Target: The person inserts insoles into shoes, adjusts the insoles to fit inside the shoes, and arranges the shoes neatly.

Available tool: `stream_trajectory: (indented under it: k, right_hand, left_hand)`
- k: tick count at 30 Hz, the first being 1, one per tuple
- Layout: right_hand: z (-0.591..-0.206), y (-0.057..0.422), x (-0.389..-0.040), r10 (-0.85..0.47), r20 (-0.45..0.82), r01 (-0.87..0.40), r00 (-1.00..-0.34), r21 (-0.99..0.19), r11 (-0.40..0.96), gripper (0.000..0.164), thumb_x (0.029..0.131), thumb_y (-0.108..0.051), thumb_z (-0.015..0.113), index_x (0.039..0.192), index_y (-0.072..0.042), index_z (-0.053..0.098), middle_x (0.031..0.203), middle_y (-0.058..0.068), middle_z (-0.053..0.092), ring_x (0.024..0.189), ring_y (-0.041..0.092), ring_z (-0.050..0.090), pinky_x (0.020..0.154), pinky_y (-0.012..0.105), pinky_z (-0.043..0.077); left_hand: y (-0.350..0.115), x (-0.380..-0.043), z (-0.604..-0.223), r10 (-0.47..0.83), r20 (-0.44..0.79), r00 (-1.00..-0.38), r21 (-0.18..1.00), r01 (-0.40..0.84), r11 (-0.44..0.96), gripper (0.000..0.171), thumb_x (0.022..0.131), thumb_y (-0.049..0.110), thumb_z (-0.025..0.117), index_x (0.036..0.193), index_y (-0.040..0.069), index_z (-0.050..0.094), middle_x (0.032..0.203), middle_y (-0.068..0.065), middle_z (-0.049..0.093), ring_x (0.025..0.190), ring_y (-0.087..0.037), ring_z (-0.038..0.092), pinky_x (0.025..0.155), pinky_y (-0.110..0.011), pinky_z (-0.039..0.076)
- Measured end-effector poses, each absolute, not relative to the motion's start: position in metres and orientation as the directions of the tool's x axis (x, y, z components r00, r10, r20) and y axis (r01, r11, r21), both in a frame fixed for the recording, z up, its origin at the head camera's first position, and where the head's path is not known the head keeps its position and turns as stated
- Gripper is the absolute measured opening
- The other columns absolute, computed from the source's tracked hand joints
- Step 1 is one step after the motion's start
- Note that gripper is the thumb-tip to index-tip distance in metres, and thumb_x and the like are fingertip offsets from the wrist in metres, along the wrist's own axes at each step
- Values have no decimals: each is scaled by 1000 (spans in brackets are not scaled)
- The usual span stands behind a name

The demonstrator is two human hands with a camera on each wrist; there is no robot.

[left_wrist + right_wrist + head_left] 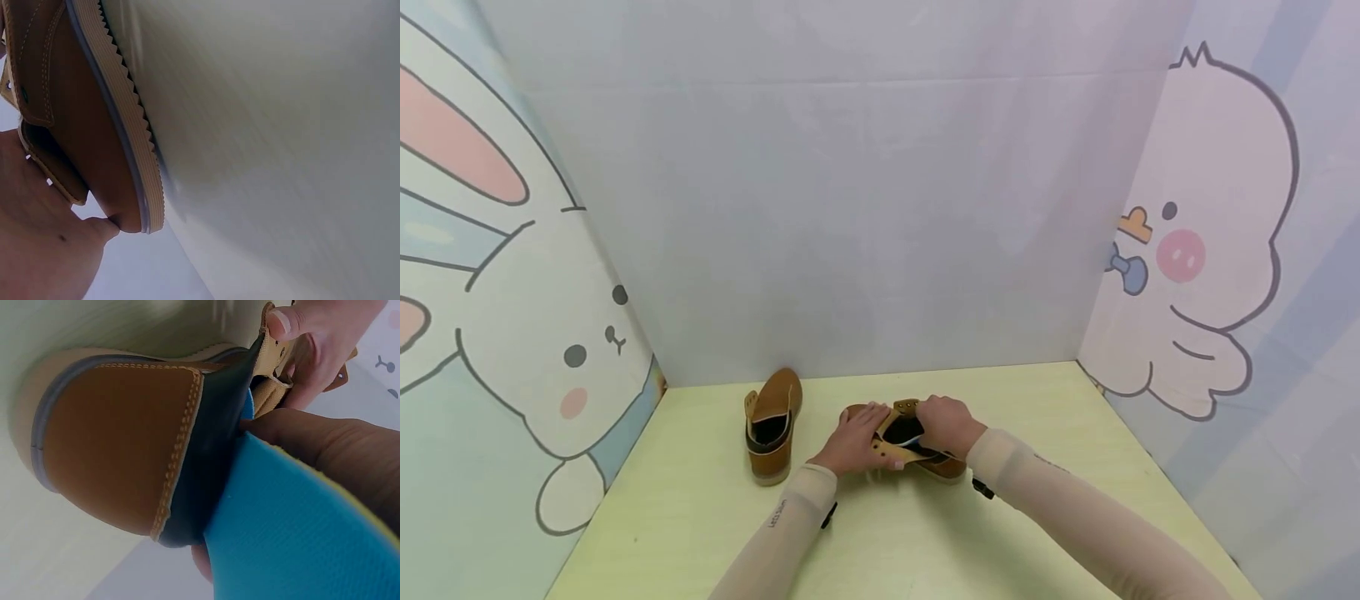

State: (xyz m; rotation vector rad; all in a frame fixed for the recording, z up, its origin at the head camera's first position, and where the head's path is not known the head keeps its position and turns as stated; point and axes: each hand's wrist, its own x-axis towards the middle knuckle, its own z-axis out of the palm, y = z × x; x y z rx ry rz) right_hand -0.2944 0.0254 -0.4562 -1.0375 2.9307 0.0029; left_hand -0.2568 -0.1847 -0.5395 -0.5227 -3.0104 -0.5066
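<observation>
A brown leather shoe [946,468] stands on the table, its toe to the left and heel to the right. My left hand [859,443] holds it around the front; in the right wrist view its thumb [282,324] presses on the tan eyelet flap. My right hand [951,425] is at the shoe's opening, gripping a blue insole [281,512]. The insole's far end reaches in past the dark heel collar [209,444]; its near part sticks out toward the right wrist camera. Inside the shoe, the rest of the insole is hidden.
The matching brown shoe [770,457] stands to the left, toe toward the back wall [865,233]. Side walls printed with a rabbit [542,375] and a chick [1217,208] flank the pale yellow table [677,525].
</observation>
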Motion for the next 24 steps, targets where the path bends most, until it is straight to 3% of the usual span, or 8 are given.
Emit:
stream_trajectory:
  k: [17, 24]
  right_hand:
    - [-469, 11, -291, -646, 18, -646, -763, -7, 763, 15, 88, -19, 79, 86, -8, 69, 77, 4, 66, 65, 16, 61, 61, 35, 56]
    - [-473, 7, -290, -660, 59, -660, -749, 22, 751, 16, 91, -21, 77, 93, -6, 72, 82, 7, 68, 70, 21, 66, 62, 36, 58]
  left_hand:
    - [-182, -253, -537, 324, 119, -939, 315, 345, 884, 111, 78, 79, 66, 161, 13, 31, 164, -5, 32, 152, -26, 24, 117, -66, 14]
    - [-180, -252, -534, 313, 107, -944, 327, 331, 885, 111, 78, 77, 68, 161, 13, 32, 164, -5, 32, 152, -26, 23, 118, -65, 14]
